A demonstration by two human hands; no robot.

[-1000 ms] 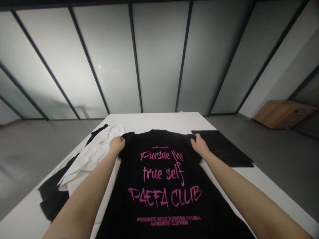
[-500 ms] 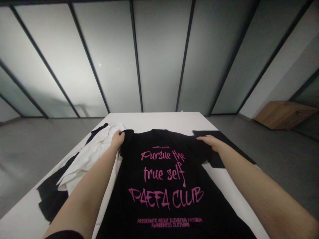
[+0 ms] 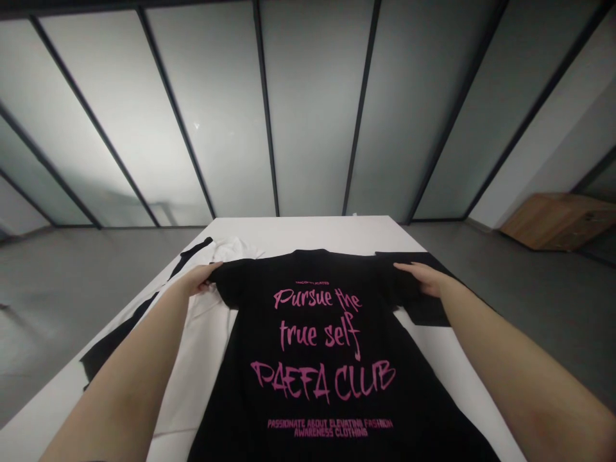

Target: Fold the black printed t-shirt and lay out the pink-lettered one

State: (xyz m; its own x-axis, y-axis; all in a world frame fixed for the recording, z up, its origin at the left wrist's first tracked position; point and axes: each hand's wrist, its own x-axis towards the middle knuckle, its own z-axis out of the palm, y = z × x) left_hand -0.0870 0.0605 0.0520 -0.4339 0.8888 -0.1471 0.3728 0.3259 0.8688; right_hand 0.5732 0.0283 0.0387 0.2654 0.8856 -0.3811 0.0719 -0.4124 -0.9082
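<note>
A black T-shirt point(image 3: 312, 372) with pink lettering lies spread on the white table point(image 3: 308, 230), back side up. My left hand point(image 3: 195, 280) rests at the end of its left sleeve with the fingers stretched out along the edge. On the right sleeve, my right hand point(image 3: 424, 280) lies flat with its fingers extended. Neither hand holds anything that I can see.
A white garment point(image 3: 202, 324) lies crumpled to the left of the T-shirt, over a black garment point(image 3: 120, 333) near the table's left edge. A dark folded cloth point(image 3: 433, 309) sits at the right. Frosted glass panels stand behind; a wooden cabinet point(image 3: 553, 221) is at far right.
Both hands slid outward from the shoulders. The left sleeve is now spread out flat to the left, and the right hand went from gripping to lying flat on the right sleeve.
</note>
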